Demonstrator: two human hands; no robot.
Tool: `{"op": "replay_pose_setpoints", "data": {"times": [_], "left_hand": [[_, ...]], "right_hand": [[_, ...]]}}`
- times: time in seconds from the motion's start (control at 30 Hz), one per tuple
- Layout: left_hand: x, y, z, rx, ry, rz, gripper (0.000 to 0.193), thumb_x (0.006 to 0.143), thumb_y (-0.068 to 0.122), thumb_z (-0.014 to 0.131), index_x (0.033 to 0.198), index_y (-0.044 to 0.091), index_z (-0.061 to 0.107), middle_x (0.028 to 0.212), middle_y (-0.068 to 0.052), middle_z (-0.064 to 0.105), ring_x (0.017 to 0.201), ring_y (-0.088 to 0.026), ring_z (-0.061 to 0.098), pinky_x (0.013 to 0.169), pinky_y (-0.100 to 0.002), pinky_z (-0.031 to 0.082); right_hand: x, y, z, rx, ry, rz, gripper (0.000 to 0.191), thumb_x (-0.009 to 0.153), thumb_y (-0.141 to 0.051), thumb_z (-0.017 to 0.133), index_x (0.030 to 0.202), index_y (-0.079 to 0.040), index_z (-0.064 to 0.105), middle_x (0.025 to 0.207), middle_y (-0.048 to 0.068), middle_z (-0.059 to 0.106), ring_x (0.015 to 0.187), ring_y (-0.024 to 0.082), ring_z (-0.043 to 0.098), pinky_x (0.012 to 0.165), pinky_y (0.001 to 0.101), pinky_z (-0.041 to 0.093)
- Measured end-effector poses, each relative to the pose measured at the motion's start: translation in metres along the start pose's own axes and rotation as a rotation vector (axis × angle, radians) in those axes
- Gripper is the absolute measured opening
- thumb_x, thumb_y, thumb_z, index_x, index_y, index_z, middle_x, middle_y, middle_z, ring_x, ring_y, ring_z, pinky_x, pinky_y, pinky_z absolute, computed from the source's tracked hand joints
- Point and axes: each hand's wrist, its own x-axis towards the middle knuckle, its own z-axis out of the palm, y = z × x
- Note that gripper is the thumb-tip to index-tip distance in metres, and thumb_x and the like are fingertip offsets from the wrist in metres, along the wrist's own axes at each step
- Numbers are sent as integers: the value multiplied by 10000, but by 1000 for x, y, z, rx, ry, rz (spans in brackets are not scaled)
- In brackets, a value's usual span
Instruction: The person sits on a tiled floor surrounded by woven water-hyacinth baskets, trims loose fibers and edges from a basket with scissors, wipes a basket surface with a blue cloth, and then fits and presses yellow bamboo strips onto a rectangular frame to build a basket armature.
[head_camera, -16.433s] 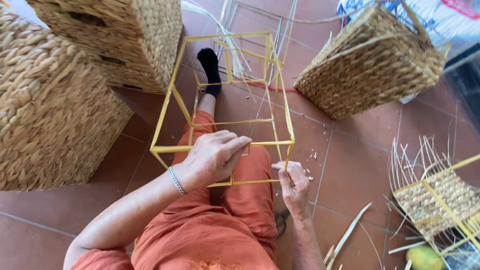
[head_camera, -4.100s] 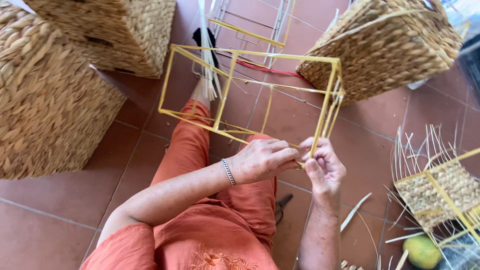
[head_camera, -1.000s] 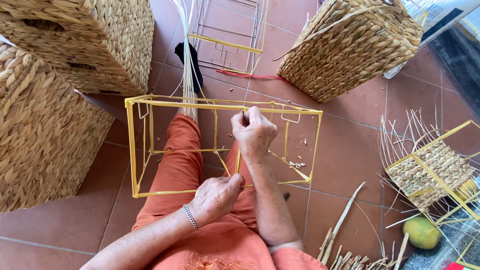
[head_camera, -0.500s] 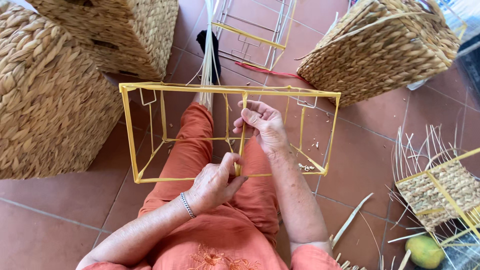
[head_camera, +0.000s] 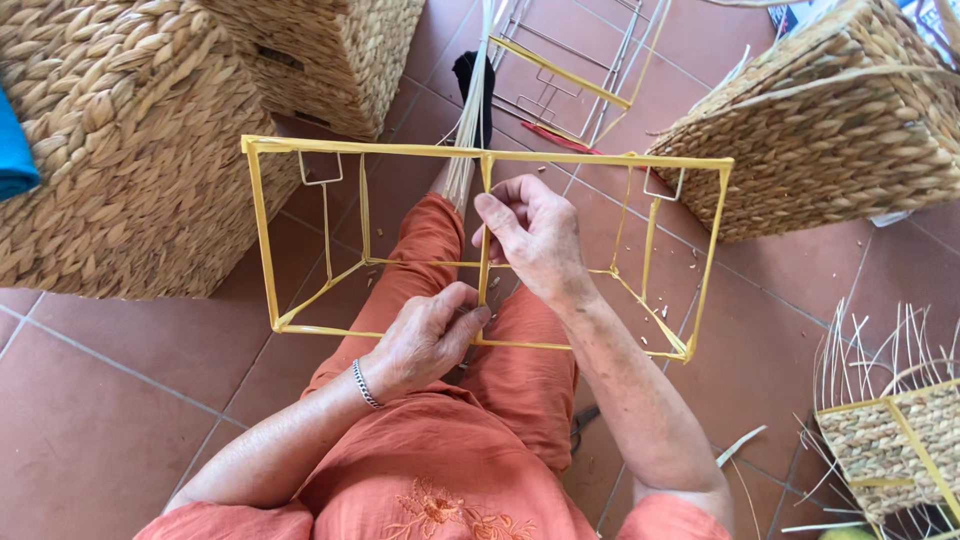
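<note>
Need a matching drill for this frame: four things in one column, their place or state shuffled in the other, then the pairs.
1 yellow wire frame
2 left hand
3 right hand
4 half-woven basket

A at the frame's bottom bar
B on the frame's middle upright
C lying across the lap
D on the floor, loose strands sticking up

Pairs: 1-C, 2-A, 3-B, 4-D

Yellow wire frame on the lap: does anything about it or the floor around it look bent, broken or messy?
The yellow frame looks square and unbroken, with the left hand and right hand on its middle upright. Only mess: small pale scraps scattered on the tiles, and loose strands sticking out of the half-woven basket at right.
</note>
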Motion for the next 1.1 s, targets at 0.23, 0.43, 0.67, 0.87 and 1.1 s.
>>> {"op": "replay_pose_setpoints", "data": {"times": [0.23, 0.43, 0.67, 0.87, 1.1], "left_hand": [[3, -6, -11, 75, 89, 56, 102, 983, 160, 643, 1002, 60, 646, 685, -192, 649, 643, -391, 674, 526, -472, 487], [1, -1, -14, 53, 122, 72, 142, 970, 196, 653, 1036, 71, 666, 743, -199, 668, 691, -395, 693, 547, -470, 528], [9, -1, -18, 239, -42, 144, 236, 910, 264, 711, 959, 46, 637, 645, -173, 655, 615, -395, 673, 566, -509, 512], [-8, 12, -46, 484, 103, 411, 167, 880, 236, 763, 864, 93, 678, 837, -82, 692, 830, -271, 673, 751, -450, 538], [-29, -12, -121, 260, 684, 268, 264, 950, 21, 676, 1212, 3, 649, 1039, -109, 668, 954, -233, 655, 858, -336, 555]], "right_hand": [[-23, -11, 1, -136, -157, 38, 364, 898, -60, 713, 1242, 22, 625, 824, 61, 754, 701, 76, 697, 643, 251, 599], [-38, -13, 13, -242, -127, -90, 289, 917, -58, 712, 1190, 36, 694, 880, 41, 780, 787, 33, 703, 698, 238, 603], [-39, -1, 17, -538, -57, -63, 216, 974, -146, 656, 1063, 19, 762, 715, 67, 745, 637, 81, 662, 560, 255, 527], [-43, 29, -3, -260, 10, 102, 253, 1053, -205, 504, 980, -3, 637, 646, 53, 713, 584, 105, 699, 538, 247, 545], [-70, 79, -13, -255, 211, -47, 256, 1089, -202, 498, 986, 2, 614, 581, 40, 597, 501, 106, 599, 493, 263, 526]]}}
